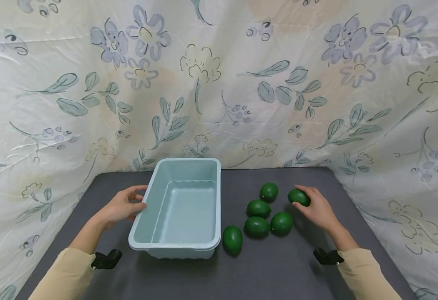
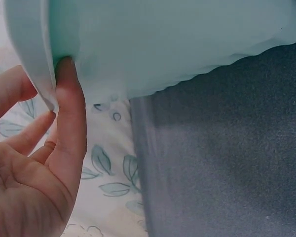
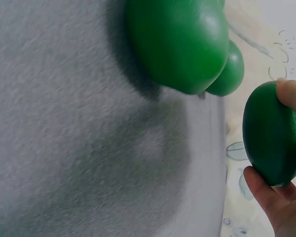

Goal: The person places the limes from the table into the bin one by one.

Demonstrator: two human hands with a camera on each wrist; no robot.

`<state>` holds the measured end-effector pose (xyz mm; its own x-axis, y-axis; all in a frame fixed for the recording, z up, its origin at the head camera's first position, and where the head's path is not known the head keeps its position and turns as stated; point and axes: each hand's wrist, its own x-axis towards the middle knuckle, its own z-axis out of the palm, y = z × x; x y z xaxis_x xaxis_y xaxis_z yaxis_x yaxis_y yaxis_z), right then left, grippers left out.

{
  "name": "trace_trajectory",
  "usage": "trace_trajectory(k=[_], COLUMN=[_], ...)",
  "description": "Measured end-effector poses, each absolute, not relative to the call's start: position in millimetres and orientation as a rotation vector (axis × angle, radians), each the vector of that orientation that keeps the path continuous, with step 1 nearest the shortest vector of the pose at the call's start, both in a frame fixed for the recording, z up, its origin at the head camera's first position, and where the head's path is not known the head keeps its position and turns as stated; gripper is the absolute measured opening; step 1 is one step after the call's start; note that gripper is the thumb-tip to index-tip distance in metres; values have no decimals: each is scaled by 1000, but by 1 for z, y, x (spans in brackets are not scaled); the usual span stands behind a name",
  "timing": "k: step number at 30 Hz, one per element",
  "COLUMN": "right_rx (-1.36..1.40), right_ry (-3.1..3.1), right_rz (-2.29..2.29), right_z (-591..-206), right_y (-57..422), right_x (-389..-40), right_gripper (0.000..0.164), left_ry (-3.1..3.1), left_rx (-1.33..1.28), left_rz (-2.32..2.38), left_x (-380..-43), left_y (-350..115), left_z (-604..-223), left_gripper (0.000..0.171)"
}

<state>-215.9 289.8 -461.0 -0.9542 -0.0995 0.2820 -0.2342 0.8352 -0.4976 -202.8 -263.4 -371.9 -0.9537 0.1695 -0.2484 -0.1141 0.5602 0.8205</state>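
Observation:
A light blue-green plastic tub (image 1: pixel 192 208) stands left of centre on the dark table, with nothing inside it. My left hand (image 1: pixel 123 205) holds its left rim; the left wrist view shows a finger against the outer wall (image 2: pixel 118 54) under the lip. On the right, my right hand (image 1: pixel 318 208) pinches a smooth dark green lime (image 1: pixel 299 197) between thumb and fingers. In the right wrist view this held lime (image 3: pixel 271 133) is up off the cloth. Several more limes lie between tub and right hand, among them one lime (image 1: pixel 232 240) close beside the tub's right wall.
Other limes group together: a far lime (image 1: pixel 269 192), two stacked one before the other (image 1: pixel 257 227), and a right one (image 1: pixel 281 223). Grey cloth (image 1: pixel 271 271) covers the table. A floral curtain (image 1: pixel 219 83) hangs behind and along both sides.

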Motion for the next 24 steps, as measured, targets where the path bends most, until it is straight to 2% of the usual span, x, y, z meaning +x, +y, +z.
trace_trajectory(k=[24], right_rx=[318], right_ry=[-2741], right_rz=[886], right_z=[-437], right_y=[250], right_x=[-228], right_gripper=[57], left_ry=[2513], left_rx=[43], left_rz=[1329], left_x=[-201], left_y=[-262], left_z=[-371], left_gripper=[64])
